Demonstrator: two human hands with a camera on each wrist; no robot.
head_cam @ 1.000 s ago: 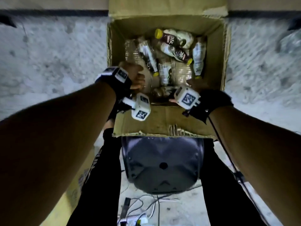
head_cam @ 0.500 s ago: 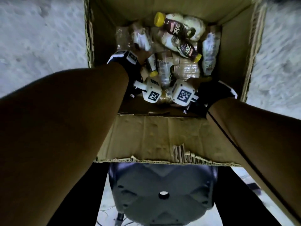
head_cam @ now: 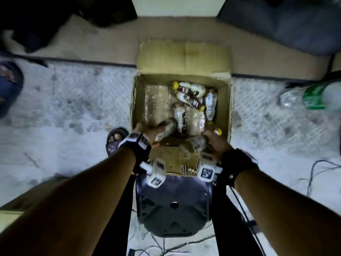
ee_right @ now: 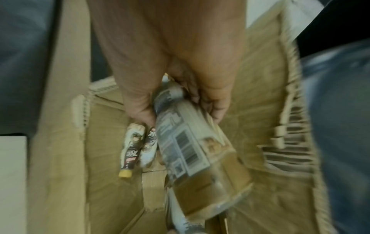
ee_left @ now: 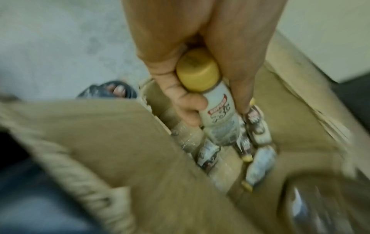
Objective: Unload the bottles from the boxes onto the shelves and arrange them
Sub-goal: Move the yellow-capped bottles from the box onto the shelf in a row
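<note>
Dim light. Pale speckled floor [head_cam: 64, 100], a tan strip [head_cam: 103, 43] with a dark edge along its far side. White panel [head_cam: 177, 6] at top centre. Dark stool seat [head_cam: 173, 206] near bottom, loose cables [head_cam: 317, 174] at right.

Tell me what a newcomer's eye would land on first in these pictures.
First, the open cardboard box on the floor straight ahead, with yellow-capped bottles piled loosely at its far right. Next, the two hands at its near edge: the left hand grips a bottle near its yellow cap, and the right hand holds another bottle.
</note>
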